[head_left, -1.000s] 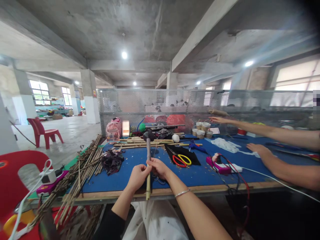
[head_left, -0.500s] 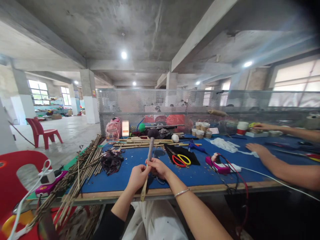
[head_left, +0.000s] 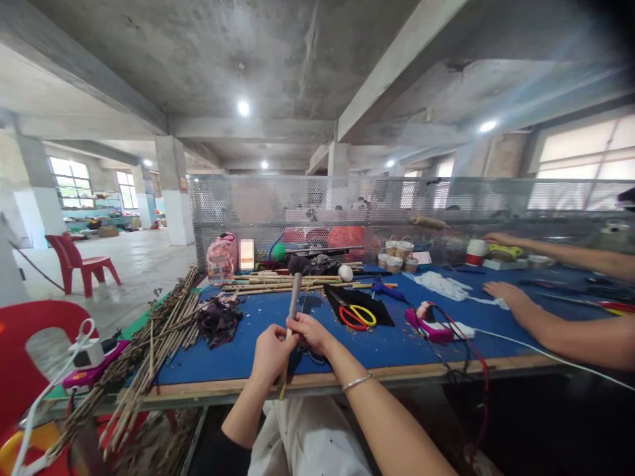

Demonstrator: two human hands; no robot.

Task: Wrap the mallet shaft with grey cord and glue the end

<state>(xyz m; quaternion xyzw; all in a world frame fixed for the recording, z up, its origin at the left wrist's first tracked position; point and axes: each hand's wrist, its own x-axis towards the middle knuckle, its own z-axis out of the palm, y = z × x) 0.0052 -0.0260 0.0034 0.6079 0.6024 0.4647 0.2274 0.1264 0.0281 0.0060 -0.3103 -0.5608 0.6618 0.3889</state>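
Observation:
A thin bamboo stick (head_left: 294,297) with a dark wrapped upper end stands nearly upright over the front of the blue table (head_left: 387,347). My left hand (head_left: 270,354) is closed round its lower part. My right hand (head_left: 310,332) pinches the stick just above, fingers pressed together. The stick's bare lower tip pokes out below my left hand, past the table's wooden edge.
Red and yellow scissors (head_left: 358,316) lie on a black cloth right of my hands. A bundle of long sticks (head_left: 159,347) lies at the left. A pink glue gun (head_left: 430,327) with cables sits further right. Another person's arms (head_left: 555,330) rest on the table's right side.
The stick tilted so its top leans right, then came back closer to upright. The other person's far hand drew back to the right along the table. My view shifted slightly.

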